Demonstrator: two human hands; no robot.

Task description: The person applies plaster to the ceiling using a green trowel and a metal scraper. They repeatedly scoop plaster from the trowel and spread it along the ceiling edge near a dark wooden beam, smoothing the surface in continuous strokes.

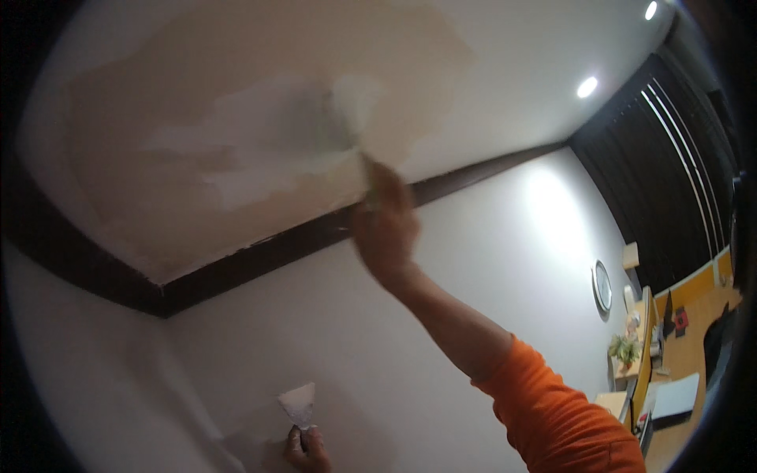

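My right hand (386,232) is raised to the ceiling, its fingers closed round the handle of a wide putty knife (335,126). Motion smears that blade, which lies at the ceiling over a wet-looking white streak (244,118) of filler. Around the streak spreads a large tan patch (158,87) with uneven edges. Low in the picture, my left hand (309,453) grips a smaller putty knife (298,404) by its dark handle. Its blade points up, coated with pale filler, in front of the white wall.
Dark brown trim (260,252) runs along the ceiling's edge and turns at the corner. A round clock (602,288) hangs on the white wall (489,260). To the right are dark blinds (646,173), a potted plant (624,348) and a wooden desk (682,355). Ceiling lights (587,87) are lit.
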